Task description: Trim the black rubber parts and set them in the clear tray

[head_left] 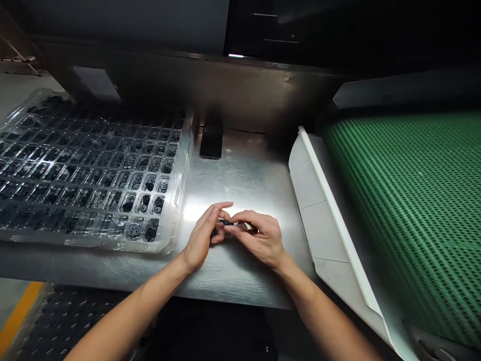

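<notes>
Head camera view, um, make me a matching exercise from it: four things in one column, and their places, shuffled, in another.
Things:
1. Clear plastic tray
2. Flat black slab
3. Green perforated belt
4. Small dark part

Places:
A. At the picture's right side
B. Between left hand and right hand
C. Left on the metal bench
D. Near the bench's back wall

Pairs: 1-C, 2-D, 3-A, 4-B

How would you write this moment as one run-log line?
left hand: at small dark part | right hand: pinching slim object | left side: clear compartment tray | right side: green perforated surface
</notes>
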Action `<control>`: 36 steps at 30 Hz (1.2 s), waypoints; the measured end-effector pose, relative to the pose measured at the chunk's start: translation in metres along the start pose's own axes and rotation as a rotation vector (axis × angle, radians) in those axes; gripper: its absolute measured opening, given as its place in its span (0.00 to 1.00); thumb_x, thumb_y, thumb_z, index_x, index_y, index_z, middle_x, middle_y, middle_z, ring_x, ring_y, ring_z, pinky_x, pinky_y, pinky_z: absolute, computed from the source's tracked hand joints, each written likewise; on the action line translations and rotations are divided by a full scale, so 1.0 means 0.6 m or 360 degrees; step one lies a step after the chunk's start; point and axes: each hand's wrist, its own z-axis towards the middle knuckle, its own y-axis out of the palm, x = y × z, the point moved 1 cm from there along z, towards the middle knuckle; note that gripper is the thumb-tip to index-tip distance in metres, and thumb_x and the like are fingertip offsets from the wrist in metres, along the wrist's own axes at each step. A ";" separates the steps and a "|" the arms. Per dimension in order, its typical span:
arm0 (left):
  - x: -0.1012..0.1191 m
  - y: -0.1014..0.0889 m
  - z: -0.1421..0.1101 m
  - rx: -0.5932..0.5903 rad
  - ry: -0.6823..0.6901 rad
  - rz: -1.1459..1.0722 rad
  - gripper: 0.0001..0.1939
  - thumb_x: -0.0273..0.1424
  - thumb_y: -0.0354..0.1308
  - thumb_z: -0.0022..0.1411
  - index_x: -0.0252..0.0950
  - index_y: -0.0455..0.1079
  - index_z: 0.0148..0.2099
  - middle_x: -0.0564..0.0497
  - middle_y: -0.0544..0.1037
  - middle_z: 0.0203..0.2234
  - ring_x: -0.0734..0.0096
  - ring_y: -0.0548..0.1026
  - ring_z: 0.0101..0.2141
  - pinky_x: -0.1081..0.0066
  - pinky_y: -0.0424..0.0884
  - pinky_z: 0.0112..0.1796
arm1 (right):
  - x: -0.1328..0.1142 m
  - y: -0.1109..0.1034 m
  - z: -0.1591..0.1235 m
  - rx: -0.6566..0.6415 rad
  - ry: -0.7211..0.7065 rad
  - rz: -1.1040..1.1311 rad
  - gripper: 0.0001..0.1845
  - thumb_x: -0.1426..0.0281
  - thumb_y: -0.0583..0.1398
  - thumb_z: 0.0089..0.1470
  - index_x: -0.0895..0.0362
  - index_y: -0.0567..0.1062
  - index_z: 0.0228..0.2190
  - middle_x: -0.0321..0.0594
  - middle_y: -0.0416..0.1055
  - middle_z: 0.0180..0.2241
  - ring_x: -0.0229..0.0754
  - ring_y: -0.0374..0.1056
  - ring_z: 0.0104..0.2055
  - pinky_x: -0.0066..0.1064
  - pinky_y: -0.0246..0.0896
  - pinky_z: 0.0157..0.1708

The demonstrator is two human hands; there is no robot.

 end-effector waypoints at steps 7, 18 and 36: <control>-0.003 -0.008 -0.004 0.0029 -0.0068 -0.0071 0.20 0.46 0.68 0.71 0.31 0.82 0.43 0.59 0.56 0.20 0.79 0.50 0.23 0.71 0.44 0.26 | 0.006 -0.009 -0.002 0.0107 -0.0499 -0.0436 0.14 0.78 0.68 0.67 0.55 0.80 0.52 0.36 0.76 0.29 0.39 0.68 0.26 0.34 0.59 0.28; 0.003 -0.005 -0.003 0.0218 -0.0164 -0.0290 0.24 0.43 0.81 0.56 0.35 0.87 0.50 0.57 0.61 0.22 0.80 0.53 0.24 0.75 0.47 0.26 | -0.009 -0.006 0.002 0.0135 -0.0848 -0.0911 0.08 0.80 0.60 0.72 0.61 0.78 0.48 0.33 0.68 0.24 0.38 0.60 0.25 0.37 0.46 0.29; 0.013 -0.013 -0.005 0.0175 0.0127 -0.0180 0.17 0.39 0.72 0.68 0.35 0.82 0.54 0.48 0.80 0.35 0.88 0.55 0.20 0.76 0.47 0.23 | -0.011 -0.026 0.011 0.0066 -0.0226 -0.0297 0.18 0.68 0.57 0.79 0.59 0.76 0.63 0.37 0.71 0.32 0.40 0.65 0.31 0.33 0.59 0.31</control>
